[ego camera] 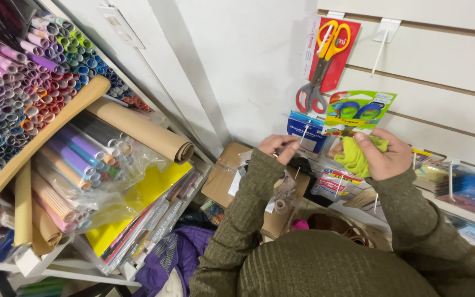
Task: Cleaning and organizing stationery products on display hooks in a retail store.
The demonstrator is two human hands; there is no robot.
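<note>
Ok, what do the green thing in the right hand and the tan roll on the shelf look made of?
The green cloth in the right hand looks like soft, matte microfibre or fleece: fuzzy and bunched. The tan roll looks like matte kraft paper, coiled layers showing at its end.

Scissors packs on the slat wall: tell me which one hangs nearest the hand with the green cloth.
The green-carded pack with blue-handled scissors, right above the right hand and its green cloth. The pair with yellow and orange handles on a red card hangs higher.

Stationery shop, slatwall hooks (385,33) hung with packaged scissors (325,55); shelves of rolled coloured paper (34,82) (kraft rolls too)
</note>
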